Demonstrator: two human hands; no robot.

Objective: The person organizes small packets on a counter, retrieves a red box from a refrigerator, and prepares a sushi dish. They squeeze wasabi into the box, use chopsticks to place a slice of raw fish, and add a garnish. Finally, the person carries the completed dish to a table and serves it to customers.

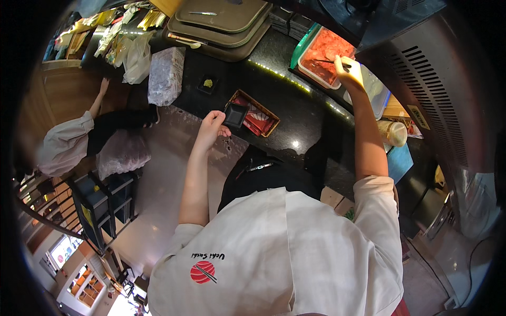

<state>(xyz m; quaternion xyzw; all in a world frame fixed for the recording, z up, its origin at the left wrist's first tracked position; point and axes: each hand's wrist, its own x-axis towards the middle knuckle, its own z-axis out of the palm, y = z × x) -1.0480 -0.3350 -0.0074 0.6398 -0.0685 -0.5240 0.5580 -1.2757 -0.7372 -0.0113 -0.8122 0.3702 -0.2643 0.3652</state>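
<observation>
My left hand (214, 129) grips the rim of a small square black dish (236, 115), which looks empty. The dish overlaps the left end of a wicker basket (265, 111) holding red patterned packets (257, 119). At the upper right, my right hand (349, 72) holds dark tongs or chopsticks (325, 61), their tips in pink pickled ginger (329, 44) in a clear plastic tub with a green edge behind. Another small black dish (206, 84) with a dab of green paste stands on the dark counter (233, 73).
Brown trays (221, 17) are stacked at the back, beside black dishes (288, 23). A plastic-wrapped block (166, 76) stands at the counter's left. A lidded jar (393, 133) and a vented metal appliance (429, 79) are on the right. Another person (67, 142) bends at the far left.
</observation>
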